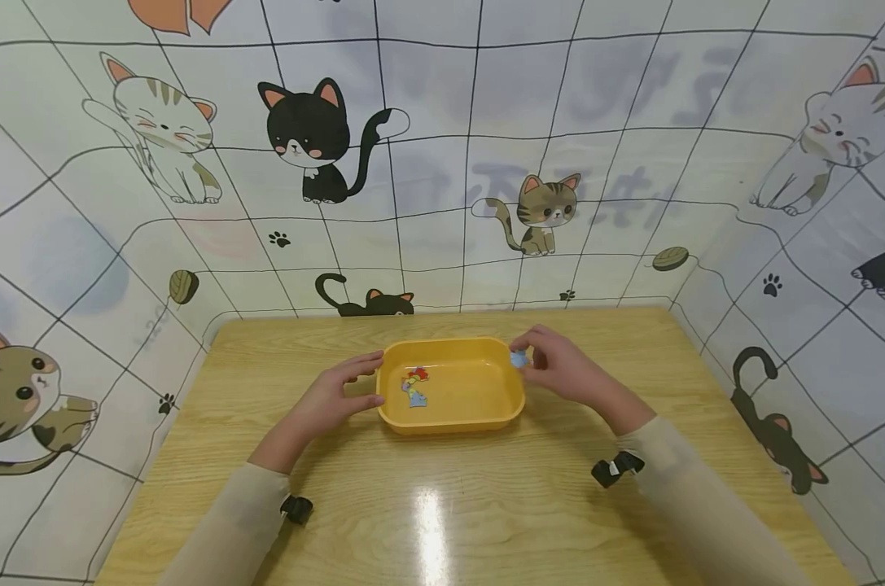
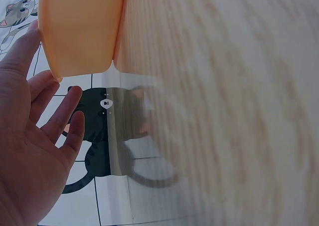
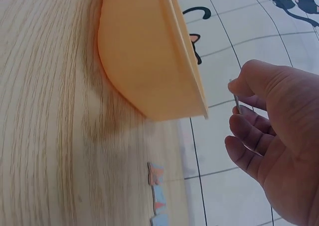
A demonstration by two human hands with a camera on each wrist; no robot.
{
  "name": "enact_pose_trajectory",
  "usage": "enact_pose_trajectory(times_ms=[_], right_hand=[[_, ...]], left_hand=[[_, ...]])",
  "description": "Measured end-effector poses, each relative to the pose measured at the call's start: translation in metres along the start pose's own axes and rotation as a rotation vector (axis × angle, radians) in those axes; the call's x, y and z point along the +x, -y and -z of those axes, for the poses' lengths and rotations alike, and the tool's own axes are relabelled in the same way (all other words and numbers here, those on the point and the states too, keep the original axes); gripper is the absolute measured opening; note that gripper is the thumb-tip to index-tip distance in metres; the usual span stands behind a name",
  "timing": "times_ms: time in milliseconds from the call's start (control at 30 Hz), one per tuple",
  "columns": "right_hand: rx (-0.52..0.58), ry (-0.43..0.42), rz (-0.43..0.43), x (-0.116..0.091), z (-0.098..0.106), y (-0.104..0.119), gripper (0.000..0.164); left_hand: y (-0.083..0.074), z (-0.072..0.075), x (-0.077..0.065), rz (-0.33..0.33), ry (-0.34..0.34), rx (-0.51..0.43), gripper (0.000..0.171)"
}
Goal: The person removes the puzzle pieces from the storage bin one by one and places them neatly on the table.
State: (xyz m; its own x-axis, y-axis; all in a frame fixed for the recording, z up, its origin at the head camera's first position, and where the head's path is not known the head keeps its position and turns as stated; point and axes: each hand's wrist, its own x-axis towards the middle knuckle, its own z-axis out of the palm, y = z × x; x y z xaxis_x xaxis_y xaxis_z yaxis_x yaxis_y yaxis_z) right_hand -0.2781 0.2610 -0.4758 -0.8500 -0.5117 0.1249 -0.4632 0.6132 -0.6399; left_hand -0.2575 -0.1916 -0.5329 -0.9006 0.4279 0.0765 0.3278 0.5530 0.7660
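Note:
A yellow tray sits on the wooden table. Several small coloured pieces, red, yellow and blue, look like flat jigsaw pieces and lie inside it at the left. My left hand touches the tray's left end with relaxed, spread fingers. Over by the right end, my right hand pinches a light blue piece between thumb and fingers. From the right wrist that piece shows thin and edge-on, apart from the tray wall.
More flat pieces lie on the table beyond the tray's right end, hidden from the head view by my right hand. A wall covering with cartoon cats encloses the table's back and sides. Light glares on the front of the tabletop.

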Motion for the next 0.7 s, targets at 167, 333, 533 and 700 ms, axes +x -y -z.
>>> enact_pose_trajectory(times_ms=[167, 333, 533, 700], right_hand=[[-0.017, -0.003, -0.015, -0.006, 0.006, -0.007, 0.029], [-0.036, -0.021, -0.035, -0.014, 0.012, -0.017, 0.03], [-0.095, -0.043, -0.063, -0.024, 0.019, -0.029, 0.031], [-0.104, -0.059, -0.09, -0.031, 0.025, -0.04, 0.033]], left_hand=[[0.0, 0.0, 0.0, 0.005, 0.0, -0.01, 0.071], [0.001, 0.0, -0.001, 0.0, 0.0, -0.015, 0.071], [0.0, 0.0, -0.001, -0.017, -0.006, -0.01, 0.071], [-0.001, 0.001, -0.001, -0.013, -0.003, -0.016, 0.071]])
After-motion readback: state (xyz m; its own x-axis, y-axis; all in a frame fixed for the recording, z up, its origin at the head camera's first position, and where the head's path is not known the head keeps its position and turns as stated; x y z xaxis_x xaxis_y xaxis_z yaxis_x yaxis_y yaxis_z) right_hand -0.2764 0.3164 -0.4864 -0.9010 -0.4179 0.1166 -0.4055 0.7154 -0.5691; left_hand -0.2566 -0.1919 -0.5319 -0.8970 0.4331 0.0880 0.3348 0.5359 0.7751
